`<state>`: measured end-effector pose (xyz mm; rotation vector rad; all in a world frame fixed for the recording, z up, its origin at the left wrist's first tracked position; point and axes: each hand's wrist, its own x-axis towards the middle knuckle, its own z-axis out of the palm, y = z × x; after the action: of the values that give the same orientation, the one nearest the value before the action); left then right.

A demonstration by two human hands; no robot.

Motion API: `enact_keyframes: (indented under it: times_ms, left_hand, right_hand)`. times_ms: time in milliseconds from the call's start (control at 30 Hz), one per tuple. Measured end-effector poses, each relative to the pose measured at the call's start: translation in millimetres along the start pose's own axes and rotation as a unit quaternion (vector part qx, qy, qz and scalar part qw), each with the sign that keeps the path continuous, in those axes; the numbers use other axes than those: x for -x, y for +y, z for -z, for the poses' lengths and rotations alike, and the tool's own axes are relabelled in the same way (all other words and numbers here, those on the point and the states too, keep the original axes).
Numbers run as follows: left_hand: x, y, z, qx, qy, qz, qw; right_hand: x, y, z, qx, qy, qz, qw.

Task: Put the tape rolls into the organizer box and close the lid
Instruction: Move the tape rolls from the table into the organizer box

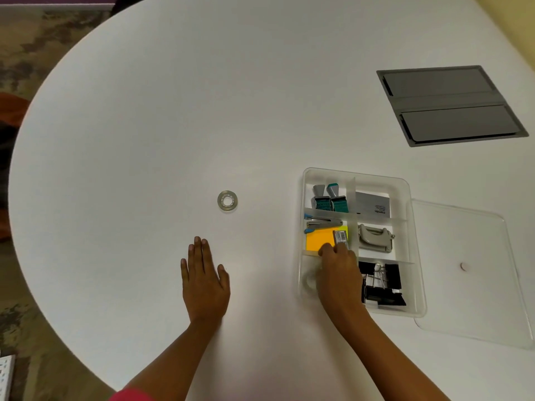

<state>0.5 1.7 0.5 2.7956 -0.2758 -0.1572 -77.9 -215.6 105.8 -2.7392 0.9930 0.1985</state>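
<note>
- white table
- clear tape roll, at 9 o'clock from the clear organizer box
- orange sticky notes
- black binder clips
- teal stamps
- grey floor panel, 12 o'clock

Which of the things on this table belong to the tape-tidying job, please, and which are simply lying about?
Job: clear tape roll on the table; clear tape roll in the box; clear plastic organizer box; clear flat lid.

Lying about: grey hatch panel.
</note>
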Motion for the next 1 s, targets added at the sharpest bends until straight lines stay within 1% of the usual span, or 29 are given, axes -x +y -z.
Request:
enact_keyframes:
  times_ms: [133, 267, 367, 500, 567, 700, 833, 1000]
  left_hand:
    - [0, 0, 0, -0.002, 0.002, -0.001, 1.000]
    - [-1, 0, -1, -0.007, 0.001, 0.002, 1.000]
    - [-1, -1, -1, -0.006, 0.000, 0.004, 1.000]
    - [-2, -1, -2, -0.009, -0.003, 0.010, 1.000]
    - [-2, -1, -2, -0.011, -0.004, 0.009, 1.000]
    - [-2, -1, -2, -0.010, -0.003, 0.009, 1.000]
    - [-2, -1, -2, -0.008, -0.002, 0.008, 1.000]
    - [-1, -1, -1, -0.011, -0.002, 0.006, 1.000]
  right_hand:
    - [-18, -42, 18, -0.082, 0.009, 0.074, 0.994]
    - [-47, -87, 14, -0.122, -0.018, 0.216, 0.968]
    - [-70, -118, -3, -0.105, -0.051, 0.278, 0.953]
    - [-96, -144, -23, -0.052, -0.096, 0.286, 0.952]
    - [-104, -148, -31, -0.013, -0.109, 0.303, 0.947]
    - [-112, -145, -48, 0.037, -0.087, 0.347, 0.933]
    - [-104, -137, -52, 0.023, -0.054, 0.364, 0.930]
    - [-86, -114, -31, -0.036, -0.054, 0.339, 0.938]
